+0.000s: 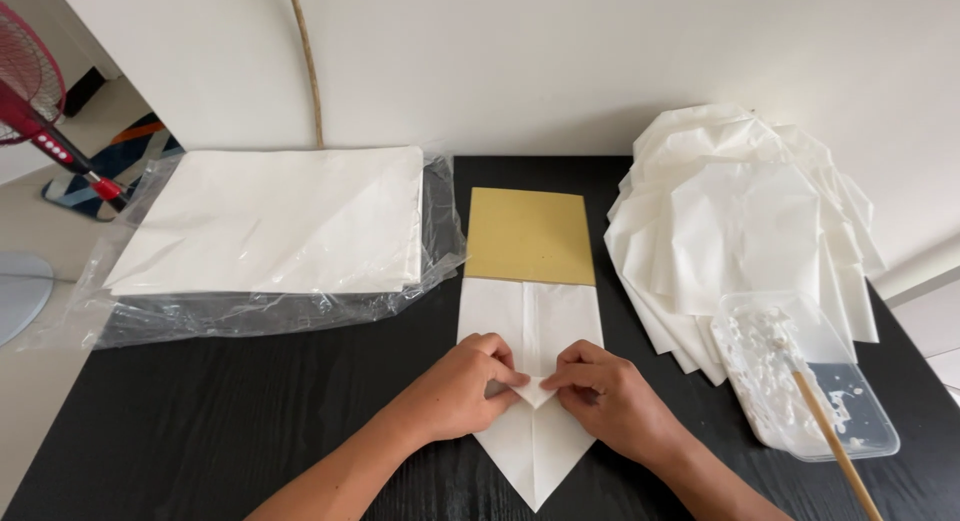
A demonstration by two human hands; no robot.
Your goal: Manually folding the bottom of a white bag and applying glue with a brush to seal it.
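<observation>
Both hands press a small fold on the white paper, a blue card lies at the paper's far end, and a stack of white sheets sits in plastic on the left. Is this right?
Only the colour is wrong: the card is yellow-brown, not blue, as the head view shows. The left hand and right hand do press a fold on the white paper, and the stack of sheets sits in plastic at left.

At the table's [200,421] centre lies a folded paper sheet [532,381], its point toward six o'clock. Both hands rest on its middle, the left hand [462,389] at nine o'clock of the small flap [536,390], the right hand [610,399] at three. A card [528,235] lies on the sheet's twelve o'clock end. At ten o'clock a paper stack [280,219] sits on plastic wrap [250,313]. At two o'clock lies a pile of folded papers [740,211]; a tray [800,376] overlaps its six o'clock edge, a stick [835,446] resting in it
</observation>
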